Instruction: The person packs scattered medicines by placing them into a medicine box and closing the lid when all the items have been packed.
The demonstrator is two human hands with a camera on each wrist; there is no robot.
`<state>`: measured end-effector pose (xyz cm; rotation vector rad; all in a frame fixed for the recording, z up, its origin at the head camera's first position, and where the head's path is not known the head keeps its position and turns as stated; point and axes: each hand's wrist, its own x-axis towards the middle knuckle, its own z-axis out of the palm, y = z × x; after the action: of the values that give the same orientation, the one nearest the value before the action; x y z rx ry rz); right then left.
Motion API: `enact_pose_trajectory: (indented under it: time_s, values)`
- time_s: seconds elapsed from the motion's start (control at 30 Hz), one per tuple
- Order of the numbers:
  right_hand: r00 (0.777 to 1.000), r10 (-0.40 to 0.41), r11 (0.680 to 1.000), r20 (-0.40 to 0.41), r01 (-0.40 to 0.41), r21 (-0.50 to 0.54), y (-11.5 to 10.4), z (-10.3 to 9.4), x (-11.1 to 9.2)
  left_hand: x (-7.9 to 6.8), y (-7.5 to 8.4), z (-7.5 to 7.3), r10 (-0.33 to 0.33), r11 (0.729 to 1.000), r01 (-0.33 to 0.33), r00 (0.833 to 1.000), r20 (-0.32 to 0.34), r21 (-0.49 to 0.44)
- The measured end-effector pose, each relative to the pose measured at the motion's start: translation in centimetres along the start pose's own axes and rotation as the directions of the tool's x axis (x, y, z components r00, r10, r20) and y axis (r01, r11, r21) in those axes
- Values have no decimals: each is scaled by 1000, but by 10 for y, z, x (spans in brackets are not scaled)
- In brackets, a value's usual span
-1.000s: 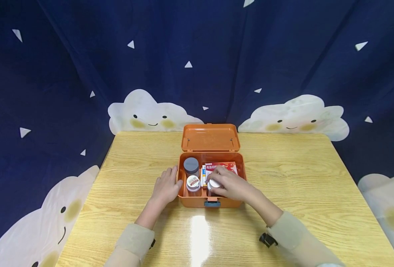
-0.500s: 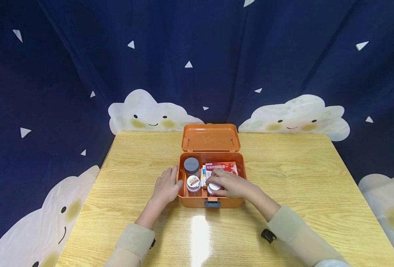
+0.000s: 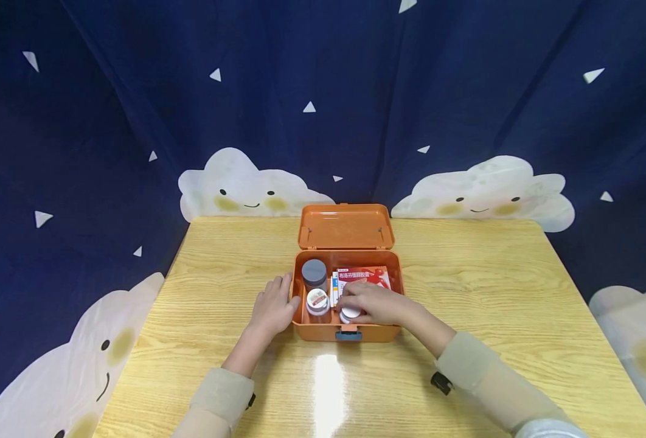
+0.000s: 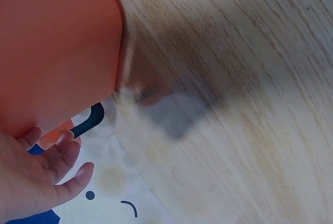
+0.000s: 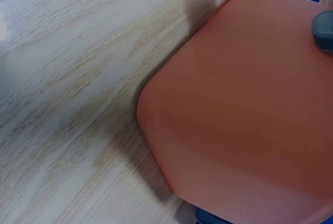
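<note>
In the head view, an orange lidded box (image 3: 375, 332) stands with its lid (image 3: 347, 225) swung back. My right hand (image 3: 375, 302) reaches inside and grips a white-capped bottle (image 3: 350, 312) at the front, its fingers around the cap. My left hand (image 3: 272, 306) rests at the box's left rim, thumb on the edge; the left wrist view has its fingers (image 4: 65, 156) loosely bent beside the orange wall. Left of the held bottle stand another white-capped jar (image 3: 318, 300) and a grey-capped jar (image 3: 314, 272). The held bottle's lower part is hidden.
A red-and-white medicine carton (image 3: 364, 277) lies inside the box, with a slimmer white-and-blue carton (image 3: 334, 289) beside it. A dark latch (image 3: 348, 336) sits on the box front. The wooden table (image 3: 493, 292) meets a navy curtain (image 3: 345, 73) with cloud shapes behind.
My right hand has moved slightly down and toward the front wall, and the white-capped bottle sits a little lower with it. The left hand has stayed on the rim.
</note>
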<state>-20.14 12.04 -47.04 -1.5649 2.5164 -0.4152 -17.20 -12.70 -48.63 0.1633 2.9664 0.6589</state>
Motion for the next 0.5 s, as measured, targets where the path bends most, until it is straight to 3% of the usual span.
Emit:
enact_pose_trajectory:
  time_s: [0.5]
  values:
    - [999, 17, 999, 38, -16, -34, 1, 3, 1, 0, 2, 0, -5, 1000, 5, 1000, 8, 5]
